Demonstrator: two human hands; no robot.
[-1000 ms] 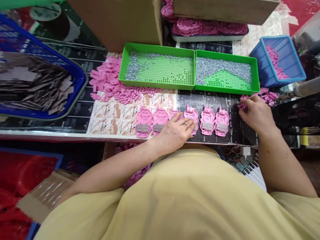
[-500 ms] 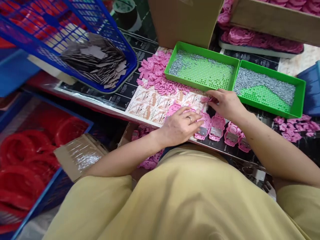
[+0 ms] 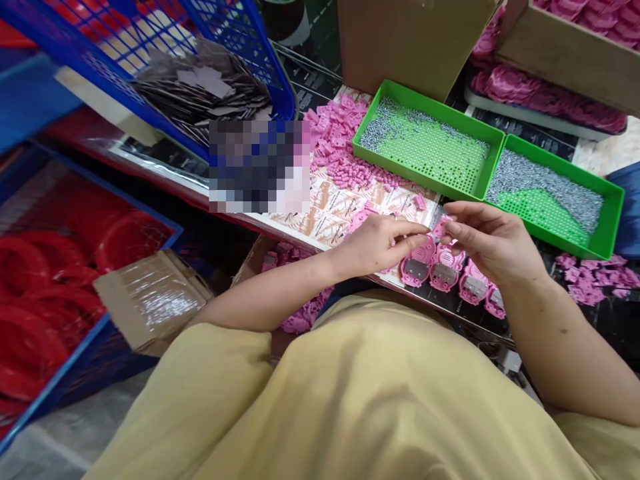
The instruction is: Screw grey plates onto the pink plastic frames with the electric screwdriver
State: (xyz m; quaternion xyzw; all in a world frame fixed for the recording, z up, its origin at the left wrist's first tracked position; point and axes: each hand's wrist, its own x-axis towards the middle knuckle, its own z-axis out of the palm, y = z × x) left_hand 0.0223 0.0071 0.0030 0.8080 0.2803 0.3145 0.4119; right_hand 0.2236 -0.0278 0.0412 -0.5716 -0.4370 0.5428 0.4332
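My left hand [image 3: 376, 241] reaches in with its fingers stretched forward over the row of pink plastic casings [image 3: 419, 261]. Its fingertips come close to those of my right hand [image 3: 495, 239]. The right thumb and forefinger are pinched on a small pink plastic part [image 3: 440, 228], mostly covered by the fingers. Below the hands, several casings with grey metal plates [image 3: 444, 276] line the table's front edge. Another pink casing [image 3: 361, 219] lies partly behind my left hand. A small loose pink piece [image 3: 420, 201] rests on the patterned sheet.
Two green trays [image 3: 425, 163] of small metal pieces stand behind the hands, beside a pile of pink parts [image 3: 340, 130]. A blue basket [image 3: 283, 73] holds dark flat pieces. Pink bits [image 3: 595, 279] lie at right. Red rings [image 3: 37, 313] fill a crate at left.
My right hand has come from beside the green tray toward the casings, nearer my left fingertips. The left fingers point farther forward. The whole view has shifted slightly.
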